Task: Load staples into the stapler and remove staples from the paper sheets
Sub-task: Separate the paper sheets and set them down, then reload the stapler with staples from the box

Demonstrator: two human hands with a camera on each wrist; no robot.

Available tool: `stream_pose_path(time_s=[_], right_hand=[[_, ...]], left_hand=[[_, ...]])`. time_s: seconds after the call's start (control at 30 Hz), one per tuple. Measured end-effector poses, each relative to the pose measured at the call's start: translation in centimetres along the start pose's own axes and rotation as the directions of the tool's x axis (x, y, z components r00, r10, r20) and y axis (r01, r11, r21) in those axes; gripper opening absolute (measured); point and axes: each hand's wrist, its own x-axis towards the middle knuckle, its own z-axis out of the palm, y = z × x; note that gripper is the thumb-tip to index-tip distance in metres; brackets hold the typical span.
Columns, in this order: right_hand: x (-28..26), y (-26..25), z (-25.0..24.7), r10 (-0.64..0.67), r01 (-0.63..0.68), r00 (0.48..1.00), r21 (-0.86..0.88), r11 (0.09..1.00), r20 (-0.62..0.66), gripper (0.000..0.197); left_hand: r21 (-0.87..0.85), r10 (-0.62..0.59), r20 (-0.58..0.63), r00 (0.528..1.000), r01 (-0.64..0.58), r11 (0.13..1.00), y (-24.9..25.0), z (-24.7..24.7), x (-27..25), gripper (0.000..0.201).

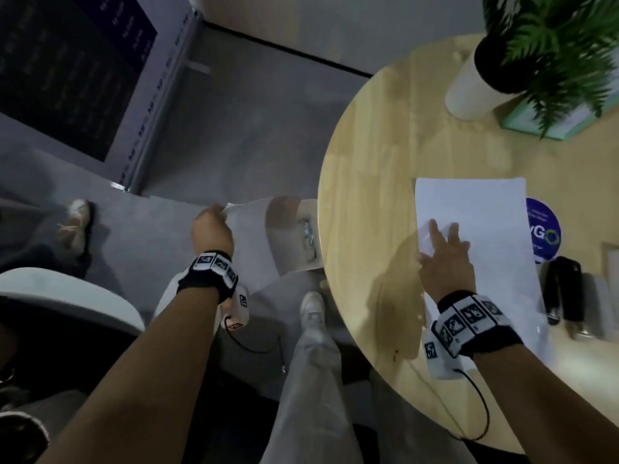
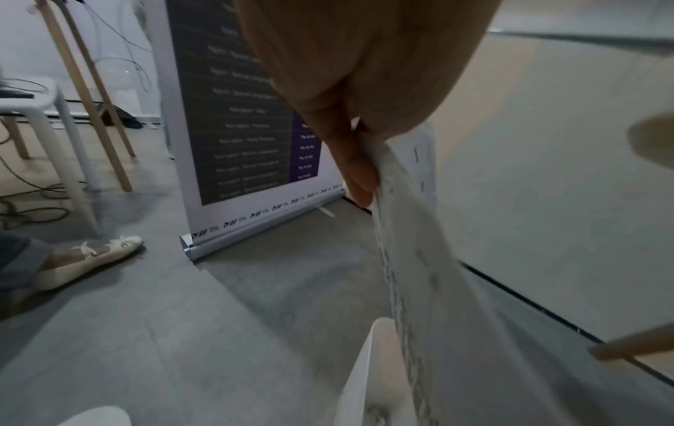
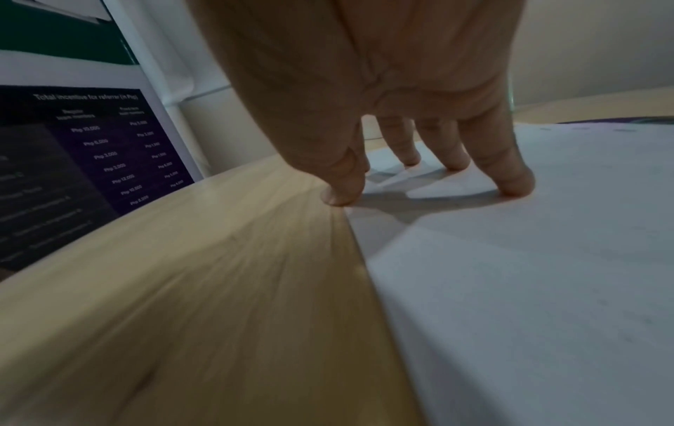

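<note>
My left hand [image 1: 211,229] pinches the corner of a loose paper sheet [image 1: 261,239] and holds it in the air to the left of the round wooden table [image 1: 368,182]. In the left wrist view the thumb and fingers [image 2: 359,173] grip that sheet [image 2: 412,259], which hangs down toward the floor. My right hand [image 1: 442,252] lies flat with spread fingers on the paper sheets [image 1: 482,236] on the table; its fingertips [image 3: 514,184] press the paper [image 3: 529,273]. A black stapler [image 1: 564,289] lies at the table's right edge, beside the sheets.
A white pot with a green plant [image 1: 482,72] and a teal box [image 1: 549,122] stand at the table's back. A round blue sticker [image 1: 544,232] lies right of the paper. A banner stand [image 2: 233,129], another person's shoe [image 1: 75,226] and a white chair [image 1: 67,296] are on the left.
</note>
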Motion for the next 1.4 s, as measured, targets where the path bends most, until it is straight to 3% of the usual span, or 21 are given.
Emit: stream_pose_path(time_s=[0.2, 0.37, 0.53, 0.67, 0.83, 0.97, 1.03, 1.13, 1.2, 1.3, 1.33, 1.4], right_hand=[[0.4, 0.7, 0.2, -0.024, 0.024, 1.000, -0.028, 0.999, -0.019, 0.063], [0.1, 0.6, -0.3, -0.007, 0.007, 1.000, -0.006, 1.000, 0.001, 0.064], [-0.4, 0.4, -0.8, 0.016, -0.017, 0.998, 0.021, 1.000, 0.058, 0.065], [-0.5, 0.5, -1.3, 0.014, -0.015, 0.992, 0.011, 1.000, 0.126, 0.066], [-1.2, 1.7, -2.2, -0.103, 0.076, 0.984, 0.175, 0.982, 0.149, 0.063], [-3.1, 5.8, -3.2, -0.201, 0.170, 0.978, 0.375, 0.911, 0.047, 0.055], [-4.8, 9.0, -3.7, -0.202, 0.183, 0.979, 0.423, 0.887, 0.000, 0.049], [-6.9, 14.3, -3.9, -0.131, 0.155, 0.988, 0.489, 0.859, -0.084, 0.034], [-7.7, 17.8, -4.4, -0.038, 0.078, 0.995, 0.509, 0.857, -0.090, 0.027], [-8.3, 22.7, -5.5, 0.046, -0.027, 0.999, 0.505, 0.863, -0.025, 0.026], [-8.4, 24.3, -5.8, 0.043, -0.034, 0.999, 0.496, 0.868, -0.008, 0.025], [-8.4, 26.7, -6.0, 0.037, -0.026, 0.999, 0.498, 0.867, -0.012, 0.022]], left_hand=[[0.047, 0.043, 0.145, 0.988, -0.051, 0.998, 0.5, 6.2, 0.3, 0.030], [0.034, 0.041, 0.249, 0.968, -0.051, 0.998, 1.0, 7.5, -0.3, 0.032], [-0.036, 0.148, 0.207, 0.967, -0.143, 0.989, 2.2, 5.6, 0.3, 0.041], [-0.242, 0.120, 0.077, 0.990, -0.098, 0.965, 6.4, 1.9, -0.4, 0.033], [-0.236, 0.318, -0.083, 0.944, -0.329, 0.914, 14.2, -1.9, -4.5, 0.027], [-0.370, 0.567, 0.003, 0.824, -0.526, 0.766, 22.4, -1.5, -11.7, 0.024], [-0.313, 0.704, 0.078, 0.706, -0.653, 0.690, 26.4, 0.3, -16.1, 0.022], [-0.243, 0.837, 0.276, 0.473, -0.808, 0.537, 31.8, 4.4, -22.4, 0.025], [-0.158, 0.842, 0.418, 0.343, -0.884, 0.439, 34.9, 7.8, -25.9, 0.034], [-0.039, 0.803, 0.566, 0.186, -0.967, 0.251, 38.5, 12.5, -29.4, 0.052], [0.002, 0.780, 0.606, 0.160, -0.980, 0.199, 39.5, 13.9, -30.1, 0.052], [0.079, 0.716, 0.680, 0.156, -0.987, 0.141, 40.9, 16.1, -30.7, 0.045]])
